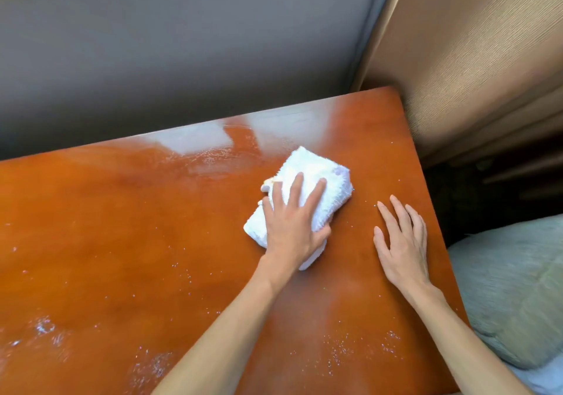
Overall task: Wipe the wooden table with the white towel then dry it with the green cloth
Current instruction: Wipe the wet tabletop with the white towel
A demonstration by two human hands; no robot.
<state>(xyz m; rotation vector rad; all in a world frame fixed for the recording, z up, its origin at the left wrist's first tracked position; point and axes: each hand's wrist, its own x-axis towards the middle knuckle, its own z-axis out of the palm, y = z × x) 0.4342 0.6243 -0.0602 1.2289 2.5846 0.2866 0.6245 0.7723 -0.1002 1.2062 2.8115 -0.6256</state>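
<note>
across the glossy orange-brown wooden table (128, 227), water droplets are glinting. near its right side a folded white terry towel (316, 181) is lying under the left hand (292, 224), fingers spread and pressing down. beside it the right hand (402, 242) is resting flat, fingers straight.

Wet wooden table (122, 211) w/ white towel (316, 181)

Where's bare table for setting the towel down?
The wooden table lies bare left of the white towel, though droplets speckle it. A narrow bare strip runs between the towel and the right hand. The left hand presses the towel; the right corner is crowded.
</note>
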